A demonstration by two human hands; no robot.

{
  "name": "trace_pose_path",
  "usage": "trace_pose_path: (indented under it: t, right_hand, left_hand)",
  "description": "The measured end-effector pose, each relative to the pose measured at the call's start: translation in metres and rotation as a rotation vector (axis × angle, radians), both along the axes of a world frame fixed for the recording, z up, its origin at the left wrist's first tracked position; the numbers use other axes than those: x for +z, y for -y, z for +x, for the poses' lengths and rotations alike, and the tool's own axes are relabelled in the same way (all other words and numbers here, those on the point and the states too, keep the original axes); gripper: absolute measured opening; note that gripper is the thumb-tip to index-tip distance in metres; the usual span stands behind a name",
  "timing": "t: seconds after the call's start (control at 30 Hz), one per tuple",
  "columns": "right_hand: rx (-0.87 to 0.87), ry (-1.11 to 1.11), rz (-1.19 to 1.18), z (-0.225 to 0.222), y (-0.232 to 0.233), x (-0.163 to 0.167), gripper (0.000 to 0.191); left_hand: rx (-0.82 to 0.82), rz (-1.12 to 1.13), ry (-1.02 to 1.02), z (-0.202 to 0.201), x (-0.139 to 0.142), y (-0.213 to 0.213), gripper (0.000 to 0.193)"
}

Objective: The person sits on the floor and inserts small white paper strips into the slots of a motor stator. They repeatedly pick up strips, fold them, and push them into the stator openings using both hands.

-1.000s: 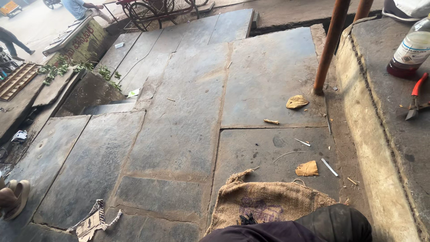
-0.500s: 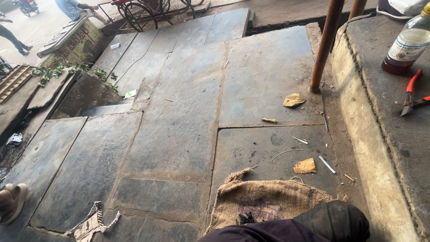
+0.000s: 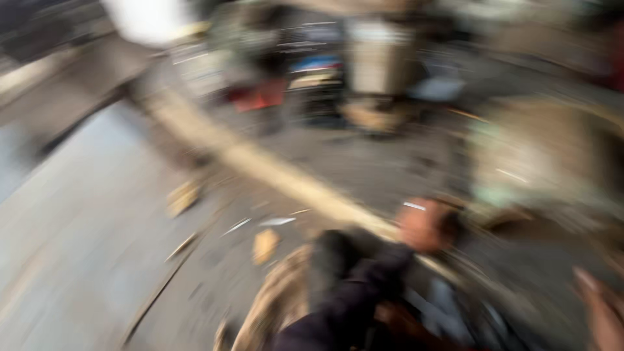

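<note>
The view is smeared by fast camera motion. At the bottom right corner a skin-toned shape with fingertips, probably my right hand (image 3: 601, 312), enters the frame; whether it holds anything is unreadable. A dark-clothed limb (image 3: 344, 292) runs up from the bottom centre and ends in a rounded skin-toned shape (image 3: 422, 224). The blur hides whether that shape is my left hand. It lies against the pale edge of the raised stone ledge (image 3: 273, 170). The burlap sack (image 3: 273, 305) lies beside the dark limb.
Grey stone paving (image 3: 78, 240) fills the left. Two small yellowish scraps (image 3: 183, 197) (image 3: 264, 245) and pale slivers lie on it. Blurred red, blue and pale objects (image 3: 312, 84) crowd the top centre; a large pale mass (image 3: 546, 156) stands at right.
The camera has swung sharply to the right and the picture has gone blurred. The ledge edge now runs diagonally through the middle, and a hand-like shape has appeared at the bottom right.
</note>
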State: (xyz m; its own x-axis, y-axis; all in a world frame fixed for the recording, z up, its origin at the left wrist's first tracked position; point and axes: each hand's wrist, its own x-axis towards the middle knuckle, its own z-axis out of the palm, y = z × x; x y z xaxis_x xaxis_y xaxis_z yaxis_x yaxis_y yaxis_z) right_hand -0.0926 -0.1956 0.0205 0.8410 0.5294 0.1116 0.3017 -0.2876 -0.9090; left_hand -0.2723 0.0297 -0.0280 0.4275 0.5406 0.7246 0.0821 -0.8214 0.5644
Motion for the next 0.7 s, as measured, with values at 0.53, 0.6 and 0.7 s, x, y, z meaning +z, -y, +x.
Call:
trace_pose_path:
  t: [0.53,0.6,0.7]
  right_hand:
    - [0.184,-0.177,0.47,0.011,0.108,0.01,0.067]
    - [0.095,0.005,0.649,0.02,0.092,0.064,0.06]
    - [0.254,0.294,0.714,-0.005,0.083,0.121,0.058]
  left_hand:
    - [-0.003,0.074,0.042,0.008,-0.008,0.023,0.052]
    - [0.012,0.002,-0.05,0.007,-0.006,0.02,0.05]
    - [0.053,0.004,-0.036,0.011,0.0,0.025,0.048]
